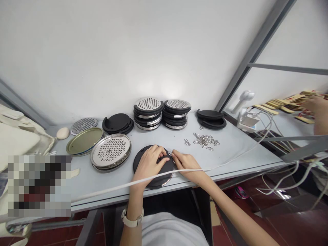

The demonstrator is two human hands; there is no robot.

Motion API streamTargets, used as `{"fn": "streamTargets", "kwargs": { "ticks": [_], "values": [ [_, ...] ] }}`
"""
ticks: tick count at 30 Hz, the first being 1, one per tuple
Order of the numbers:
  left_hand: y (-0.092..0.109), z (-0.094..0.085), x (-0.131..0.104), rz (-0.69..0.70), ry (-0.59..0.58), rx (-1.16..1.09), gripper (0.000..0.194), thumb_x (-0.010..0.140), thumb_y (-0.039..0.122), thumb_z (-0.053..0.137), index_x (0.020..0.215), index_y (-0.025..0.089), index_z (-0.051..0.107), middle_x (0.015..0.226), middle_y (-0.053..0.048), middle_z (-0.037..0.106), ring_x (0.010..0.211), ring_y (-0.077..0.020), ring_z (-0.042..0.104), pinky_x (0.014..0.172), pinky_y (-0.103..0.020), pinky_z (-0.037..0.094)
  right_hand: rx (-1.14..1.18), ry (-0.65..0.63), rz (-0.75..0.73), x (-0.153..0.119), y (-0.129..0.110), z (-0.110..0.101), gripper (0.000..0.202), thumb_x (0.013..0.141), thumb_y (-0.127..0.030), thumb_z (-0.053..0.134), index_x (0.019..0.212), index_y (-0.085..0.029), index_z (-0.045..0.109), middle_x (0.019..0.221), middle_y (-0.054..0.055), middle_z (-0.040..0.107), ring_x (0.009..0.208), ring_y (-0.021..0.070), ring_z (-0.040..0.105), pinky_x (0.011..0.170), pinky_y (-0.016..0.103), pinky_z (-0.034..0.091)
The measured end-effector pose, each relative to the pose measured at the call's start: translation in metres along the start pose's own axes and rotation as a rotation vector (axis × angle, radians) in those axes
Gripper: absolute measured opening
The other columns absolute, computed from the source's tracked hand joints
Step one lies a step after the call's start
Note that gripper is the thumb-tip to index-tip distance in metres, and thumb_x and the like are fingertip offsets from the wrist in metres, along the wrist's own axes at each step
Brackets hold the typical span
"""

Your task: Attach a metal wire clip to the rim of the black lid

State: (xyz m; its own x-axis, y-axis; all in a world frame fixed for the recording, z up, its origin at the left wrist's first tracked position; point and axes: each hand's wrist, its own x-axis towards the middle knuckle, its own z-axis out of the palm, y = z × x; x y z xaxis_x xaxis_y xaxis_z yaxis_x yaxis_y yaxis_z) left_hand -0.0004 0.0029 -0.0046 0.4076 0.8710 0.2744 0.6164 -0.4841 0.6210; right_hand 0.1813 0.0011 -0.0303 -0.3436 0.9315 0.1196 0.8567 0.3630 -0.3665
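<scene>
A black round disc [164, 174] with a strip of shiny metal rim lies near the table's front edge. My left hand [150, 163] rests over its top, fingers bent and pressing on it, gripping it in place. At the disc's right edge my right hand [186, 165] is closed, thumb and fingertips pinching a small metal wire clip [169, 153]. The fingers partly hide that clip. Behind my right hand lies a pile of similar metal clips [203, 139], with one loose clip [187, 142] to its left.
Two stacks of black-rimmed perforated discs [148, 104] stand by the wall. Black covers [211, 119] lie at the back right, metal perforated plates [110, 152] and a gold lid [84, 140] at left. A white cable [115, 184] crosses in front. Another person's hand [317, 106] is at far right.
</scene>
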Motion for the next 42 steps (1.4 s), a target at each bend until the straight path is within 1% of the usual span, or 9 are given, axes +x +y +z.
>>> {"fn": "streamTargets", "kwargs": {
  "ticks": [9, 21, 28, 42],
  "values": [
    [-0.0008, -0.0006, -0.0004, 0.004, 0.0, 0.007, 0.003, 0.086, 0.025, 0.054, 0.086, 0.021, 0.054, 0.087, 0.0, 0.054, 0.084, -0.0168, 0.051, 0.079, -0.032, 0.041, -0.02, -0.003, -0.032, 0.0003, 0.0028, 0.0026, 0.024, 0.098, -0.029, 0.029, 0.091, -0.019, 0.05, 0.062, -0.001, 0.057, 0.051, 0.0126, 0.048, 0.053, 0.023, 0.025],
    [-0.0018, -0.0008, -0.0003, 0.002, 0.006, 0.001, 0.004, 0.085, 0.025, 0.055, 0.085, 0.021, 0.054, 0.086, 0.0, 0.054, 0.083, -0.017, 0.051, 0.078, -0.032, 0.042, -0.027, -0.031, -0.031, 0.0009, 0.0032, 0.0019, 0.022, 0.097, -0.028, 0.031, 0.092, -0.02, 0.051, 0.062, -0.001, 0.057, 0.051, 0.0122, 0.049, 0.053, 0.023, 0.024],
    [-0.0006, -0.0008, -0.0006, 0.006, 0.001, 0.044, 0.003, 0.085, 0.025, 0.055, 0.086, 0.022, 0.053, 0.086, 0.0, 0.054, 0.083, -0.0171, 0.05, 0.078, -0.032, 0.041, -0.029, -0.02, -0.042, 0.0013, 0.0039, 0.0026, 0.021, 0.097, -0.027, 0.031, 0.091, -0.02, 0.05, 0.061, -0.001, 0.057, 0.05, 0.0123, 0.048, 0.052, 0.023, 0.023],
    [-0.0007, -0.0011, -0.0008, 0.004, -0.006, 0.048, 0.004, 0.086, 0.026, 0.054, 0.086, 0.022, 0.053, 0.087, 0.0, 0.054, 0.083, -0.0177, 0.05, 0.078, -0.032, 0.041, -0.001, 0.003, -0.046, 0.0003, 0.0024, 0.002, 0.022, 0.097, -0.029, 0.03, 0.089, -0.02, 0.049, 0.06, -0.002, 0.054, 0.049, 0.0118, 0.046, 0.052, 0.023, 0.024]
  ]
}}
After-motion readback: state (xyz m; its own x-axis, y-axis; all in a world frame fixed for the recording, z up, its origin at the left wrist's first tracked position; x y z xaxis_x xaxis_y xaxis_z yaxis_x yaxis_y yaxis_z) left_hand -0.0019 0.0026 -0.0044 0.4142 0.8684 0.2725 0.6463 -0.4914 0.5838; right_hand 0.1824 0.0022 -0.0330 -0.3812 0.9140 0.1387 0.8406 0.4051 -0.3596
